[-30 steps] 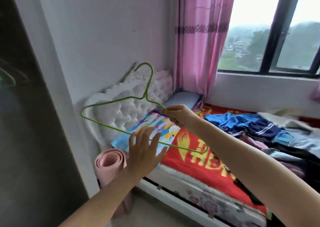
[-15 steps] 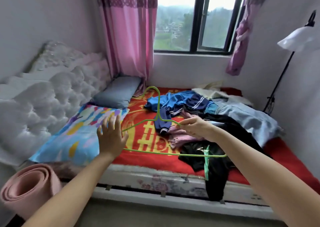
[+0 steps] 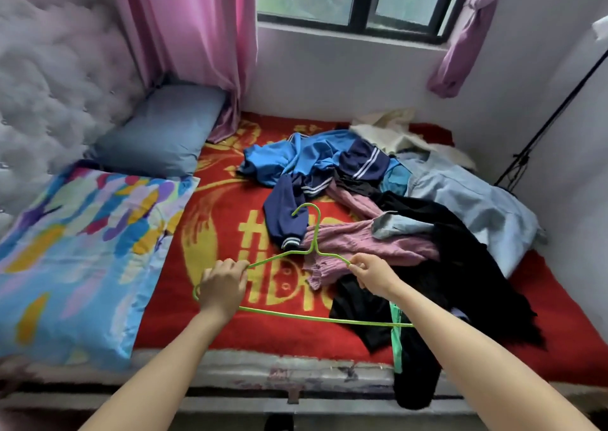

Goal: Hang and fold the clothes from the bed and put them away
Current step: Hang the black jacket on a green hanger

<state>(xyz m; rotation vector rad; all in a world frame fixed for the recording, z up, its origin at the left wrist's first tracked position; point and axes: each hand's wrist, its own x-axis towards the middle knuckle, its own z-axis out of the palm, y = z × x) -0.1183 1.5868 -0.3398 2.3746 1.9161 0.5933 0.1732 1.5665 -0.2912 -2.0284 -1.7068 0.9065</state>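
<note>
We see both forearms stretched forward over the bed (image 3: 250,369). The left hand (image 3: 223,286) curls round the left shoulder of the green wire hanger (image 3: 313,251). The right hand (image 3: 375,277) pinches its right shoulder (hook pointing away). Just beyond, a heap of clothes (image 3: 362,243) lies on the red blanket (image 3: 164,299).

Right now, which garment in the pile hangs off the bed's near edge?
The black garment with the green stripe: it drapes over the mattress edge, while the blue jacket, pink knit and pale denim lie on the red blanket.
</note>
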